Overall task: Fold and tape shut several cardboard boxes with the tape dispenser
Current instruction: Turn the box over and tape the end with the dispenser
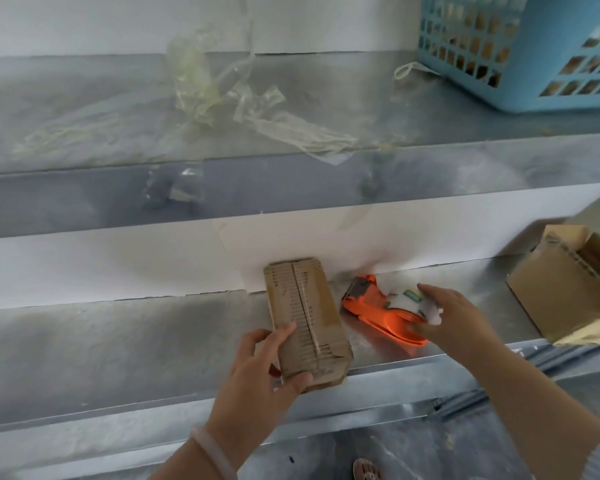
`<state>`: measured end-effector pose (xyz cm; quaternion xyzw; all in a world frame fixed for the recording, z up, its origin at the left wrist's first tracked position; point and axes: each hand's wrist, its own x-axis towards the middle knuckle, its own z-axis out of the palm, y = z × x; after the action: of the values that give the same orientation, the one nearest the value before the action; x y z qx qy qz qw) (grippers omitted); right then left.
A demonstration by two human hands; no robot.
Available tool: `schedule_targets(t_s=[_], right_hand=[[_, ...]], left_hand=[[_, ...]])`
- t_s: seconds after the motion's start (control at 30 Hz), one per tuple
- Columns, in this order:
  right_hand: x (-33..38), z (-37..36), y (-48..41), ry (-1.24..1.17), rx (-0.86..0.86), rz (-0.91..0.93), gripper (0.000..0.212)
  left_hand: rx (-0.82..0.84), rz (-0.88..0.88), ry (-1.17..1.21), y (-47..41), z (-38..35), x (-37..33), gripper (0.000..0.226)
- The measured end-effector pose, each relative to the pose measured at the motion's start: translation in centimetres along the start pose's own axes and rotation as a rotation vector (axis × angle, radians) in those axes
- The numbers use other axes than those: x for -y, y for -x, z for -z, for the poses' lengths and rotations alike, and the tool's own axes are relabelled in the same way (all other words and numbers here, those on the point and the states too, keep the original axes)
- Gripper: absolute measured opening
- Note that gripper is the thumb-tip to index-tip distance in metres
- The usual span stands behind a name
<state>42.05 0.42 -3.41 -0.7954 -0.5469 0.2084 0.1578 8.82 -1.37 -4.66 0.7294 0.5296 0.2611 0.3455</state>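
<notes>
Left hand [257,372] grips box [303,317]; right hand [454,315] covers dispenser [371,306].

A blue basket [548,46] and crumpled tape scraps [222,95] occupy the upper shelf [84,126].

Cardboard box [303,320]: small, brown, worn, flaps closed, clear tape along seam, on metal shelf. Tape dispenser [381,311]: orange, lying just right of it, apart.

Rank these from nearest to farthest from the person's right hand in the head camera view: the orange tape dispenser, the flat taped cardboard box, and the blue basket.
1. Tape dispenser: under the right hand, touching it.
2. Flat taped box: just left of the dispenser, held by the left hand.
3. Blue basket: upper shelf, far right.
</notes>
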Motion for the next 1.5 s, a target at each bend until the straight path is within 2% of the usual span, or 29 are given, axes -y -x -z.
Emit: schedule_targets(t_s=[0.27,0.33,0.43,0.5,0.53,0.63,0.7,0.77,0.83,0.9,1.03,1.1,1.13,1.2,1.23,1.27,1.33,1.4,1.5], right_hand=[[0.3,-0.7,1.7,-0.115,-0.051,0.029,0.064],[0.4,-0.9,2.8,-0.177,-0.104,0.032,0.06],[0.7,-0.6,5.4,-0.241,-0.228,0.075,0.06],[1.1,-0.5,6.9,-0.181,-0.385,0.159,0.065],[1.4,-0.4,7.5,-0.135,-0.478,0.217,0.068],[3.3,-0.7,8.4,-0.033,-0.737,0.446,0.07],[4.5,-0.8,8.6,-0.006,-0.809,0.579,0.066],[5.2,-1.1,8.7,0.028,-0.831,0.676,0.057],[5.5,-1.3,9.0,0.057,-0.843,0.757,0.047],[5.7,-1.5,9.2,0.066,-0.836,0.802,0.044],[5.6,-1.2,9.7,0.04,-0.697,0.882,0.044],[5.6,-0.2,10.2,-0.108,-0.665,0.852,0.034],[5.6,0.5,10.4,-0.226,-0.683,0.743,0.031],[6.0,2.0,9.9,-0.516,-0.654,0.367,0.028],[6.3,2.8,9.4,-0.704,-0.522,0.168,0.026],[6.7,3.3,8.8,-0.932,-0.313,0.0,0.025],[7.1,4.0,8.1,-1.292,0.104,-0.174,0.029],[7.2,3.9,8.1,-1.389,0.378,-0.129,0.041],[8.1,3.3,9.1,-1.496,0.569,-0.01,0.048]], left_hand=[[0.006,-0.032,-0.037,0.0,0.0,-0.1,0.069],[-0.093,-0.086,-0.139,0.0,0.5,-0.7,0.061],[-0.334,-0.301,-0.233,-0.7,1.3,-2.0,0.047],[-0.288,-0.35,-0.136,-1.0,1.7,-4.1,0.033],[-0.191,-0.267,0.004,-1.1,1.8,-6.2,0.028],[0.202,0.237,0.542,-1.8,0.5,-11.6,0.029],[0.349,0.39,0.743,-2.6,-0.4,-13.6,0.042],[0.342,0.364,0.841,-2.9,-1.1,-14.1,0.054],[0.287,0.335,0.841,-3.2,-1.4,-13.9,0.053],[0.224,0.381,0.863,-3.4,-1.6,-13.6,0.05],[0.23,0.423,0.874,-3.3,-1.2,-12.8,0.034],[0.224,0.407,0.815,-3.5,-0.8,-11.8,0.034],[0.231,0.406,0.81,-3.7,-0.5,-11.4,0.034],[0.246,0.404,0.812,-3.8,-0.1,-10.9,0.032],[0.257,0.399,0.809,-3.8,0.1,-10.9,0.03],[0.273,0.387,0.809,-3.7,0.2,-10.9,0.029],[0.302,0.372,0.825,-3.5,0.3,-11.1,0.026],[0.33,0.377,0.854,-3.4,0.3,-11.3,0.024],[0.367,0.361,0.9,-3.2,0.5,-11.0,0.027]])
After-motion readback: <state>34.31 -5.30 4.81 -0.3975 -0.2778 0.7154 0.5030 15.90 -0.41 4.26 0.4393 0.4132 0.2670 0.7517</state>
